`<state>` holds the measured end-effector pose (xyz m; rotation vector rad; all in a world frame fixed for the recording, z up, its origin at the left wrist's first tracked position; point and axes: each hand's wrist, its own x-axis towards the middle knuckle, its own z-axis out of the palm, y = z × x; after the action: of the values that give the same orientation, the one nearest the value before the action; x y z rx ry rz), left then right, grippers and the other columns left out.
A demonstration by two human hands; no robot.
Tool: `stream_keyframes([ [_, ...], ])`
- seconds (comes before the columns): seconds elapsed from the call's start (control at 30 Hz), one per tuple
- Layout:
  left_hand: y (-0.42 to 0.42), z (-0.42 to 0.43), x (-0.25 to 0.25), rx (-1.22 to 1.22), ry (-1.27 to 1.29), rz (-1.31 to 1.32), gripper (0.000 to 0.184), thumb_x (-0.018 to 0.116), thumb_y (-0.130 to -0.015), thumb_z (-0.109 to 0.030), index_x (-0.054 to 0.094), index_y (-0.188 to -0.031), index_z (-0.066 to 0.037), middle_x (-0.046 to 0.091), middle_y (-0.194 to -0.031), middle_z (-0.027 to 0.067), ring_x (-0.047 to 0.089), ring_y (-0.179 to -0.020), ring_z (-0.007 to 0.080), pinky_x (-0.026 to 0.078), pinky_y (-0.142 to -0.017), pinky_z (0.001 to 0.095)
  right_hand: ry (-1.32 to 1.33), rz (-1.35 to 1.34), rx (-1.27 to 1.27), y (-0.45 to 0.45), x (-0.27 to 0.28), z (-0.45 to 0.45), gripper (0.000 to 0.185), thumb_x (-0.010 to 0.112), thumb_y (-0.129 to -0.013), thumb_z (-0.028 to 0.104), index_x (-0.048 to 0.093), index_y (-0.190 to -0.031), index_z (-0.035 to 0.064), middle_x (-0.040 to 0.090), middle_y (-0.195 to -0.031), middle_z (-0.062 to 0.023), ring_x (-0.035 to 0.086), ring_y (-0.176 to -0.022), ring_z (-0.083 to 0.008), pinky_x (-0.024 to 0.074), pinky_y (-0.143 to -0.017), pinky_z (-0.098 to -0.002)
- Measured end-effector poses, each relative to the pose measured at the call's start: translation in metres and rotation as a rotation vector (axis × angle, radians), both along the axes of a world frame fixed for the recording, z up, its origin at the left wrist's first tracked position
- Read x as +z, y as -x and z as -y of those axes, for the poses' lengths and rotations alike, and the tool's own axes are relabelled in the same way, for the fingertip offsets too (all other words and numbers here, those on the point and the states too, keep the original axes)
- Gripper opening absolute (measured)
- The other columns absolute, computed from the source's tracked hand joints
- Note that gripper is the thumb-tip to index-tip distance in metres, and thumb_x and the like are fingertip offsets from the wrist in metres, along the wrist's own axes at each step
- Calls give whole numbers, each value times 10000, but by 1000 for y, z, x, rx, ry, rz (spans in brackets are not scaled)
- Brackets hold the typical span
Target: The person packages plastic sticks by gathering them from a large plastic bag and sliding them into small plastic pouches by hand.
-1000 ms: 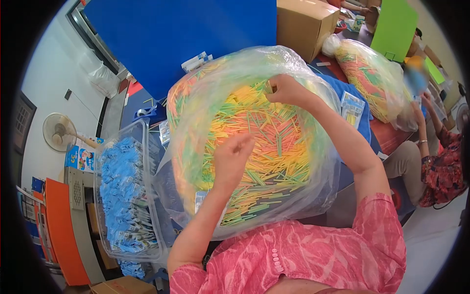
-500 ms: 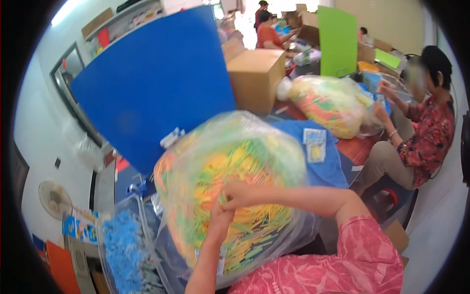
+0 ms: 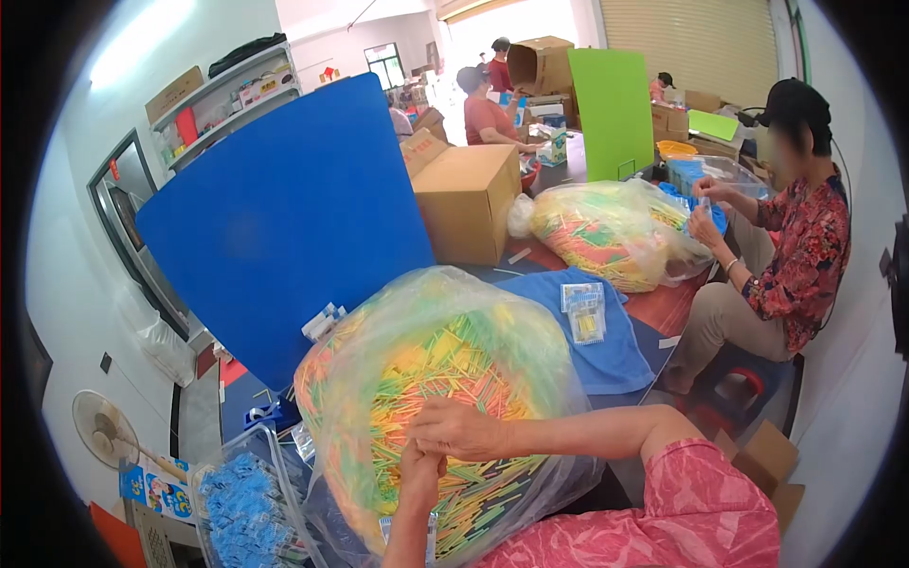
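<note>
A large clear plastic bag (image 3: pixel 549 331) lies open in front of me, full of thin sticks (image 3: pixel 450 383) in yellow, orange, pink and green. Over its mouth my left hand (image 3: pixel 421 470) and my right hand (image 3: pixel 459 429) meet, fingers closed and pressed together. Whatever they pinch is hidden behind the fingers. Near my left forearm, a small printed packet (image 3: pixel 431 537) rests at the near side of the bag. Beyond the bag, more packets (image 3: pixel 584 312) lie on a blue cloth (image 3: pixel 614 364).
To the left stands a clear bin (image 3: pixel 275 445) of blue packets. A tall blue panel (image 3: pixel 289 222) and a cardboard box (image 3: pixel 469 199) rise behind the bag. On the right a seated co-worker (image 3: pixel 805 251) handles something small beside a second bag of sticks (image 3: pixel 601 232).
The view has tilted up, so the scene sits lower. My hands stay together over the bag; the yellow-green bit seen between them earlier is now hidden.
</note>
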<state>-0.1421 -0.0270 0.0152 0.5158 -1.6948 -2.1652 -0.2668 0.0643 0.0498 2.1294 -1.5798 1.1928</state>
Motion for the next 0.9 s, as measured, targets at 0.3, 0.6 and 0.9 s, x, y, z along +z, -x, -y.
stream_keyframes([
  [0.3, -9, 4, 14, 131, -159, 1, 183, 537, -962, -230, 570, -857, -84, 369, -561, -72, 295, -432, 27, 192, -389, 215, -379, -71, -233, 58, -45, 22, 229, 566, -813, 95, 568, -1019, -6, 551, -965, -183, 570, -938, -345, 486, -743, -418],
  [0.6, -19, 16, 1, 214, -226, 54, 208, 564, -948, -251, 541, -876, -57, 284, -507, -71, 243, -379, 40, 152, -361, 229, -405, -242, -196, 61, -61, 38, 123, 572, -752, 97, 613, -751, -19, 579, -881, -191, 611, -838, -350, 503, -719, -427],
  [0.9, -28, 22, -3, 304, -195, 102, 246, 547, -955, -322, 542, -936, -77, 346, -556, -52, 312, -432, 61, 243, -395, 238, -547, -47, -356, 74, -77, 57, 92, 574, -673, 79, 610, -620, 12, 609, -650, -169, 611, -626, -342, 456, -540, -465],
])
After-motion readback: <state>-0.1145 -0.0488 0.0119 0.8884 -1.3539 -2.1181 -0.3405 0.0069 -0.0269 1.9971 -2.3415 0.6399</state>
